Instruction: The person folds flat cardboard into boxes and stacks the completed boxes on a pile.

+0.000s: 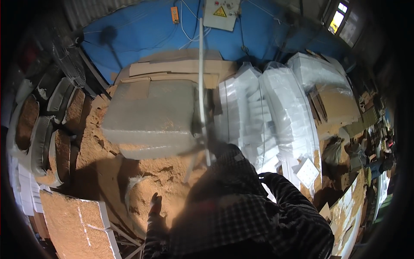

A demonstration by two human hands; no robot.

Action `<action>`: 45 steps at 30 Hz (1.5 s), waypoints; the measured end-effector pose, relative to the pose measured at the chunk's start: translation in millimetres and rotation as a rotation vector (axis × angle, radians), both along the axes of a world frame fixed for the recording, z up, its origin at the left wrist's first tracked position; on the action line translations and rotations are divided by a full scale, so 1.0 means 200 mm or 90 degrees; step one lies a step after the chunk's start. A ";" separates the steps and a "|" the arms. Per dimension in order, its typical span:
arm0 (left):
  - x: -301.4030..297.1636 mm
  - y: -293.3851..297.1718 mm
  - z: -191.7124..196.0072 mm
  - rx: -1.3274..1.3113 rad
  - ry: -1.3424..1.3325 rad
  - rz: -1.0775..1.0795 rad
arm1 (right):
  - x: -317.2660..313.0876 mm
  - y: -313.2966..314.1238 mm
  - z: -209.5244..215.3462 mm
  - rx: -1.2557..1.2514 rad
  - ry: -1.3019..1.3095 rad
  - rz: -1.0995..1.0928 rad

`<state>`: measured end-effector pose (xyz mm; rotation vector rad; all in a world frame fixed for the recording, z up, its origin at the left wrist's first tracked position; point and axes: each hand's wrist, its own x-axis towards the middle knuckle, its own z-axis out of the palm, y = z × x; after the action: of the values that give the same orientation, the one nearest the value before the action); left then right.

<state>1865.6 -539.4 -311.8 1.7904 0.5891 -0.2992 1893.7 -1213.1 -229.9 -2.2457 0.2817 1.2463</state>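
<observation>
My left hand is held over a heap of orange-brown sawdust-like material, its fingers apart and nothing in them. My right hand is dark against a stack of white pieces wrapped in clear film, beside its near edge; whether it grips anything is unclear. Between my arms, dark checked cloth covers the lower middle and hides what lies under it. Beyond the heap rests a large grey, film-wrapped bale. A white pole stands upright between bale and stack.
Several grey bags with brown contents stand at the left. A brown-faced board with white edges lies at the near left. Cardboard sits at the right. An electrical box hangs on the blue wall.
</observation>
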 end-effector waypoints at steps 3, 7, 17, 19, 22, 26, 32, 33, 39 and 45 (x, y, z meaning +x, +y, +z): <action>-0.14 0.06 -0.22 0.087 -0.023 0.074 | 0.28 0.00 0.02 -0.092 -0.084 0.138; -0.19 0.02 -0.40 0.176 0.051 0.007 | 0.76 -0.03 0.08 -0.130 -0.175 0.186; 0.69 -0.29 0.15 0.388 -0.271 0.067 | 1.95 0.61 0.41 0.057 -0.567 0.202; 1.02 -0.33 0.29 0.428 -0.301 0.016 | 2.18 0.75 0.45 0.000 -0.622 0.228; 1.50 -0.37 0.37 0.498 -0.341 -0.019 | 2.63 0.98 0.44 -0.030 -0.661 0.319; 2.08 -0.43 0.31 0.540 -0.288 -0.077 | 3.32 1.25 0.24 -0.100 -0.677 0.337; 2.67 -0.45 0.03 0.651 -0.200 -0.177 | 4.13 1.52 -0.10 -0.251 -0.495 0.346; 2.75 -0.44 0.00 0.659 -0.189 -0.185 | 4.24 1.48 -0.21 -0.262 -0.505 0.336; 3.72 -0.35 0.28 0.709 -0.303 -0.181 | 4.52 1.30 -0.64 -0.207 -0.336 0.284; 4.65 -0.01 0.03 1.085 -0.151 -0.312 | 4.47 1.25 -0.72 -0.113 -0.485 0.326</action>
<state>2795.8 -541.5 -304.8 3.5522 0.1071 0.2300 2788.1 -962.9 -373.8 -2.8571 -0.5148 0.4911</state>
